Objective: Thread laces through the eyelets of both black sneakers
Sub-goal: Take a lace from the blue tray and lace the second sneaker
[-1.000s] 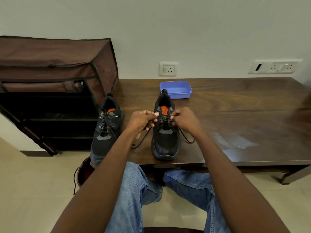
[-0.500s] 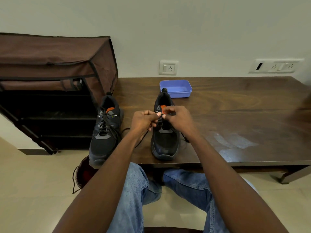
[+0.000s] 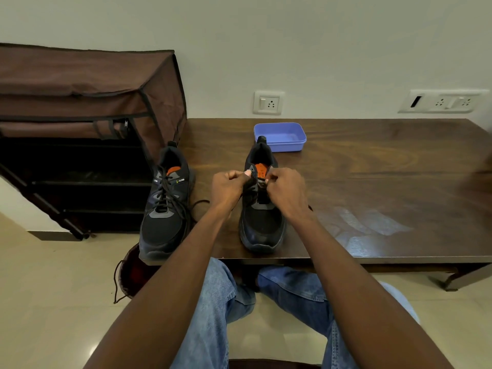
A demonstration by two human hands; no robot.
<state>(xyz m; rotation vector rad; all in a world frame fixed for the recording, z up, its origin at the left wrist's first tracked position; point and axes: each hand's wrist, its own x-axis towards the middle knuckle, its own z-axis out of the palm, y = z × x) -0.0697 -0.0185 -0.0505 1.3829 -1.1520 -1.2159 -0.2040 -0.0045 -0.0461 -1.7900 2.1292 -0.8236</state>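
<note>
The right sneaker [image 3: 262, 209] stands on the table [image 3: 372, 182], both hands working at its top eyelets. The left hand [image 3: 229, 187] and right hand [image 3: 286, 189] are curled, each seemingly pinching lace. Left of the grip sits the laced sneaker [image 3: 166, 206]. Next likely calls for feeding a lace tip through

The left hand [image 3: 229, 188] and right hand [image 3: 288, 192] cover the right sneaker's [image 3: 262, 222] upper eyelets, so what the fingertips pinch cannot be told. The table [image 3: 399, 182] runs off the right edge. The rack's [image 3: 80, 129] shelves are too dark to read.
</note>
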